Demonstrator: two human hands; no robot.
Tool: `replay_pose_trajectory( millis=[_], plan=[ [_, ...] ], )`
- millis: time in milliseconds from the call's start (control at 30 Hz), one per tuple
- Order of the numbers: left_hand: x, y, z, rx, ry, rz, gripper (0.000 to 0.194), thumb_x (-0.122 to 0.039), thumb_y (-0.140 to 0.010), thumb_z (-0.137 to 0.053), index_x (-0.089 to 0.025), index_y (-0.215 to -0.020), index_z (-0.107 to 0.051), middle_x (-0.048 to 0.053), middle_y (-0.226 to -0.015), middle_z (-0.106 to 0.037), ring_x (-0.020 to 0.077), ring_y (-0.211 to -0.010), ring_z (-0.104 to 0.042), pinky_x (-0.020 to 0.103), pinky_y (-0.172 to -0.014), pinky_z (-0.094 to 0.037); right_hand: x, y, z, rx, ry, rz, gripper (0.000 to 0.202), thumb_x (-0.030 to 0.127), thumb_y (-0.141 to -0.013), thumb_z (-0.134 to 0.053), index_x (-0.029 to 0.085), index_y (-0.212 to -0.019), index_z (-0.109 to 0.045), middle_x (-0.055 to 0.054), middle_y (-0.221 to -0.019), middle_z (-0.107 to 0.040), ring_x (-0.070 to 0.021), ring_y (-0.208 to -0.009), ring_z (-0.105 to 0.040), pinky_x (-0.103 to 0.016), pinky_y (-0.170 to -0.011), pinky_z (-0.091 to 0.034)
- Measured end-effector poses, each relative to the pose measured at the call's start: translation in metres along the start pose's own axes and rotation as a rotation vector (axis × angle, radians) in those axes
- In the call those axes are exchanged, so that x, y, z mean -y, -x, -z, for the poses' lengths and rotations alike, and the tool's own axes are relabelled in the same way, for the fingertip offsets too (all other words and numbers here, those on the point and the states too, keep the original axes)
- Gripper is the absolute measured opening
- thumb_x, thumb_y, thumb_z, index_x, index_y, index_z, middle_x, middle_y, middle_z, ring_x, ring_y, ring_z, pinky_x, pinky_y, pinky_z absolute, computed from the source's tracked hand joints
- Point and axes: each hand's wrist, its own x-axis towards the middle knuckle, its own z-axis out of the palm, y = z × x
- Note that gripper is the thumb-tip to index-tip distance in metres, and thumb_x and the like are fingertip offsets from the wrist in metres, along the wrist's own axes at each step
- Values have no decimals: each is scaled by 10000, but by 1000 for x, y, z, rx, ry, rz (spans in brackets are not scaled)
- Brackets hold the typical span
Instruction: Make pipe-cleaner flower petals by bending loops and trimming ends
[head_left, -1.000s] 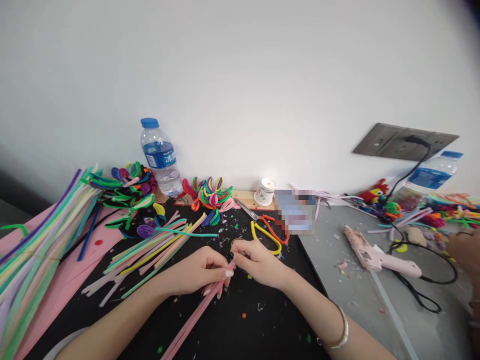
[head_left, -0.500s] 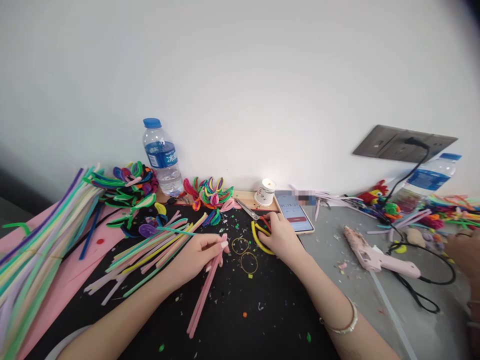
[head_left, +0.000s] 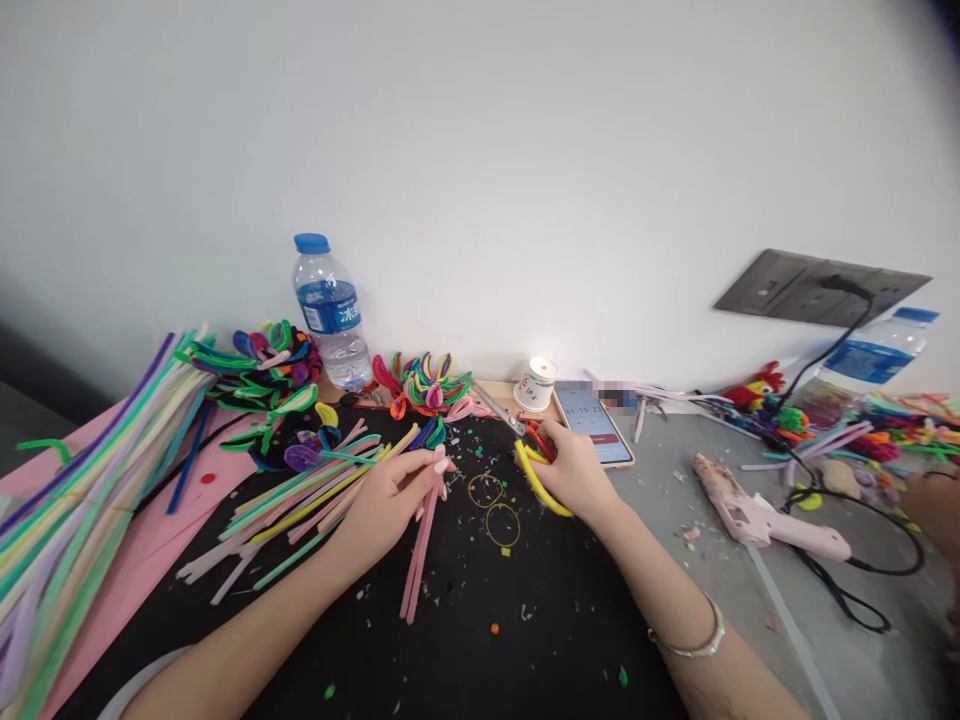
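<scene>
- Pinching folded pink fuzzy strips (head_left: 420,560) near their upper end, the left hand (head_left: 401,490) has its thumb pressed against the fingers; the long ends hang down and toward the wearer, over the black mat (head_left: 450,660).
- Gripping the scissors (head_left: 519,428) by their red and yellow handles, the right hand (head_left: 579,470) is curled round them, with the blades pointing away toward the wall; whether they are lifted clear, I cannot tell.
- Between the hands, two thin yellowish rings (head_left: 497,505) lie next to each other among small scraps.
- Beside the left forearm, loose fuzzy sticks (head_left: 300,510) are spread in mixed colours.
- Just past the right hand lies a phone (head_left: 600,432) with its screen lit, near a white paper cup (head_left: 535,386).
- Farther out, a water bottle (head_left: 330,320) stands by the wall on the left, and a pink glue gun (head_left: 761,520) rests on the grey surface at right.
</scene>
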Motion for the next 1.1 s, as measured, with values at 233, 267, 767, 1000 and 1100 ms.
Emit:
replay_pose_trajectory(
  millis=[233,267,767,1000,1100],
  plan=[
    [-1,2,1,-48,-102,-11,353,-439,-847,-422,-171,-676,-576,-13,-629,-563,109,-505,-426,219,-506,-333,12,7,5,130,-103,181,425,389,-661,-664,185,-1006,-522,-57,-1008,-598,-192,-872,-568,-267,-713,-410],
    [-2,2,2,-57,-126,-27,363,-434,-851,-417,-173,-636,-552,-19,-599,-531,115,-520,-431,220,-522,-329,12,7,5,148,-96,182,436,398,-661,-666,186,-1013,-520,-59,-1021,-597,-196,-884,-570,-270,-719,-411],
    [3,3,4,-121,-234,-80,337,-348,-868,-370,-192,-570,-394,-33,-561,-419,136,-558,-413,233,-547,-288,15,10,3,146,-36,313,332,392,-677,-663,188,-922,-569,-29,-860,-619,-163,-738,-568,-234,-596,-362],
    [3,2,2,-126,-202,-86,336,-362,-874,-374,-194,-584,-391,-43,-552,-395,131,-544,-394,234,-536,-286,12,10,1,122,-19,310,340,408,-682,-658,181,-923,-578,-46,-860,-632,-172,-723,-576,-239,-580,-360],
    [2,2,2,-126,-203,-94,338,-358,-874,-371,-192,-580,-393,-40,-551,-403,132,-543,-396,236,-537,-287,11,9,1,118,-18,316,335,401,-686,-655,181,-926,-577,-46,-862,-633,-171,-727,-576,-238,-585,-360]
  ],
)
